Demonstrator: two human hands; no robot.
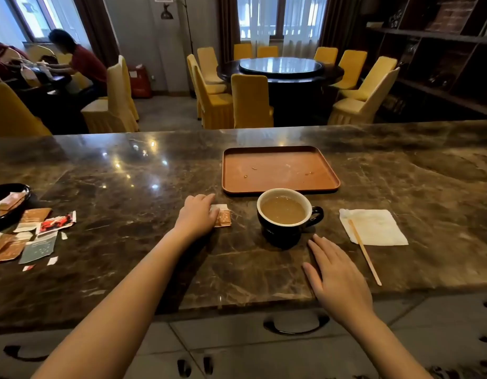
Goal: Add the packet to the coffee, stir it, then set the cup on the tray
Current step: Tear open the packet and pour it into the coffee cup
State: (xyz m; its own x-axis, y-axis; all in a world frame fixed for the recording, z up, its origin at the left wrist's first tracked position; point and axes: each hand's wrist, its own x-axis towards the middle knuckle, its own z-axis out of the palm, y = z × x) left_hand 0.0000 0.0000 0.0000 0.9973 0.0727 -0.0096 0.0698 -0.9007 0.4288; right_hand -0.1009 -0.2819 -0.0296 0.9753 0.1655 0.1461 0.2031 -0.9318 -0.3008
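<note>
Brown paper is touched: the packet (pixel 222 215) is pressed under the left hand (pixel 197 215), fingers curled on it, not yet pinched or lifted. The right hand (pixel 335 280) is laid flat and spread at the cup's (pixel 287 216) five o'clock. The tray (pixel 277 170) is seen at its twelve o'clock, the stir stick (pixel 365 252) at three. Coffee could be spilled if the full cup is bumped.

A dark cup (pixel 287 214) with a white inside stands upright on the marble counter (pixel 127 214), its handle pointing right, filled with light brown milky coffee (pixel 282 210). Just left of the cup lies a small orange-and-white packet (pixel 223 215), flat. Just behind the cup sits a flat, rectangular reddish-brown tray (pixel 277 170). Right of the cup, a thin wooden stirrer (pixel 365 251) lies slanted.
</note>
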